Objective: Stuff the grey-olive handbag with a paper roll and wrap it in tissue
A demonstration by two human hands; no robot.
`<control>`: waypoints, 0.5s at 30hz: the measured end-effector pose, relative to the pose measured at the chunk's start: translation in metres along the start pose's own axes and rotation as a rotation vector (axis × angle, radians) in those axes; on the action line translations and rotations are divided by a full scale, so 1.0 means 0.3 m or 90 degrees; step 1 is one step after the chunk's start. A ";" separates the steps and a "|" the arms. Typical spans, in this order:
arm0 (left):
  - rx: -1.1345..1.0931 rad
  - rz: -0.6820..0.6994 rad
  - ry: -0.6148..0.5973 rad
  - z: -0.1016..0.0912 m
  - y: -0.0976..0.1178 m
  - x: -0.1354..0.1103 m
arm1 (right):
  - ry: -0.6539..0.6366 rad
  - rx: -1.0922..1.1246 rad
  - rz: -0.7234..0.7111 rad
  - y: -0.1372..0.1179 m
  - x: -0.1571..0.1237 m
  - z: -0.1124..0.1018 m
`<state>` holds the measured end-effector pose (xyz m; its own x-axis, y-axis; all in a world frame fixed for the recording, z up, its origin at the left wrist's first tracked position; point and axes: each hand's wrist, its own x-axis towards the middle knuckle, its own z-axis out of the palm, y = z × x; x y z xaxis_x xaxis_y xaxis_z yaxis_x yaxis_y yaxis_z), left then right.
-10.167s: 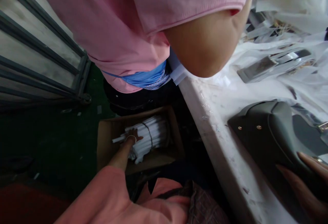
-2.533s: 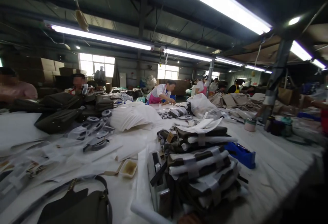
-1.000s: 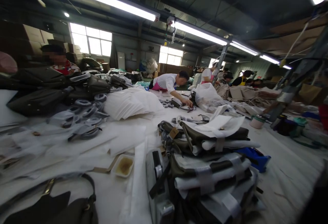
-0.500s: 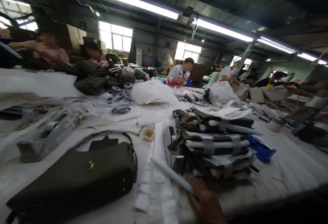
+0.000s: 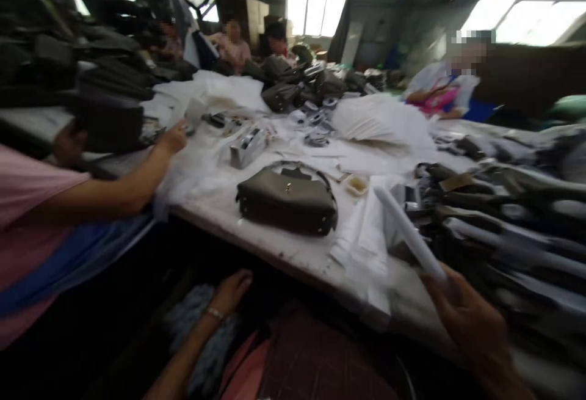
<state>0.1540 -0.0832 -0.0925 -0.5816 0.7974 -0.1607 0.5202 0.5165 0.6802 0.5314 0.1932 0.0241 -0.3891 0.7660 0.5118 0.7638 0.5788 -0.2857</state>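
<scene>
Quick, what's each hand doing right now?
Left hand: open, holding nothing, down below the table edge.
Right hand: closed around a white paper roll.

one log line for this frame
right hand: holds white paper roll | left hand: open, below table edge | handbag: on table, untouched | co-worker's hand: on table

Matt olive leather handbag (image 5: 286, 200), white paper roll (image 5: 409, 233), white cloth-covered table (image 5: 256, 239)

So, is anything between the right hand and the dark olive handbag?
Yes. Between the right hand, holding a white paper roll, and the dark olive leather handbag lie flat white paper strips.
</scene>
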 end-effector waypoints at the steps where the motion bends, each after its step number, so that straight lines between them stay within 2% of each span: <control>1: -0.001 -0.038 -0.005 -0.017 -0.037 -0.030 | 0.011 0.000 0.001 -0.039 0.030 -0.009; 3: 0.002 -0.098 0.003 -0.054 -0.097 -0.061 | -0.004 0.029 -0.047 -0.136 0.098 -0.009; 5: 0.011 -0.137 0.029 -0.093 -0.139 -0.082 | -0.034 0.084 -0.142 -0.253 0.161 0.005; 7: 0.020 -0.150 0.053 -0.121 -0.166 -0.116 | -0.067 0.129 -0.237 -0.370 0.208 0.024; 9: 0.024 -0.136 0.069 -0.125 -0.187 -0.159 | -0.120 0.144 -0.289 -0.464 0.232 0.042; 12: 0.028 -0.067 0.108 -0.090 -0.215 -0.183 | -0.225 0.171 -0.296 -0.522 0.229 0.071; 14: 0.031 0.044 0.149 -0.053 -0.200 -0.150 | -0.272 0.185 -0.265 -0.503 0.204 0.091; 15: 0.032 0.124 0.174 -0.034 -0.171 -0.123 | -0.285 0.192 -0.242 -0.480 0.186 0.098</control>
<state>0.1425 -0.1423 -0.1141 -0.6111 0.7730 0.1706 0.6641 0.3833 0.6420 0.3847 0.1607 0.0700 -0.8299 0.4969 0.2537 0.3784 0.8354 -0.3986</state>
